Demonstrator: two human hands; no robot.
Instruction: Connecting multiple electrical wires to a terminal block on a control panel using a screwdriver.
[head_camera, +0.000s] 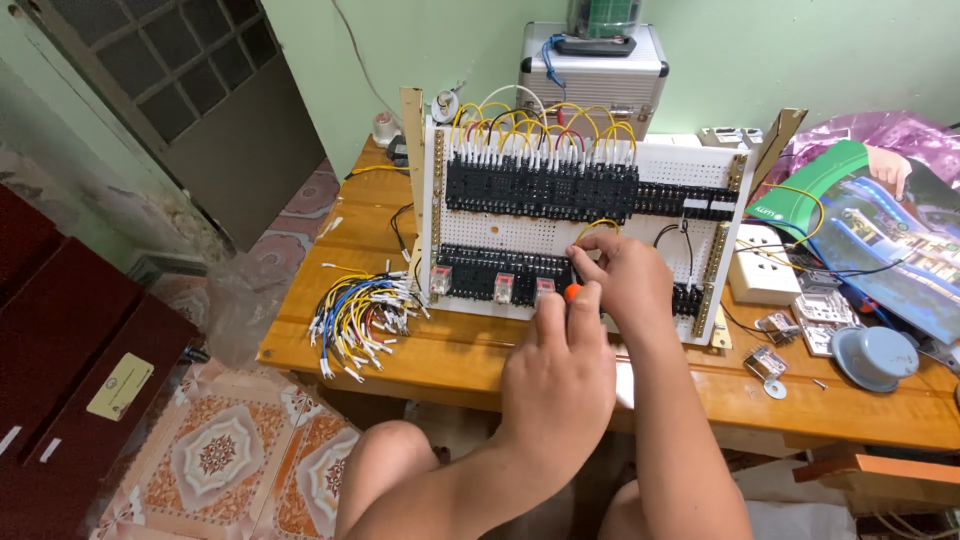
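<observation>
Both hands at the lower terminal row of an upright white wiring board (590, 190).

The left hand (558, 375) is closed around an orange-tipped screwdriver (572, 293) held against the lower row. The right hand (622, 272) pinches a yellow wire (597, 226) just above it. A bundle of loose wires (362, 310) lies on the wooden table (480, 355), left of the board.

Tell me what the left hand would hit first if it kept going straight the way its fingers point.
Most likely the lower row of black terminal blocks on the white perforated panel. The left hand holds an orange-tipped screwdriver aimed at that row, just below the right hand. Depth is unclear.
</observation>
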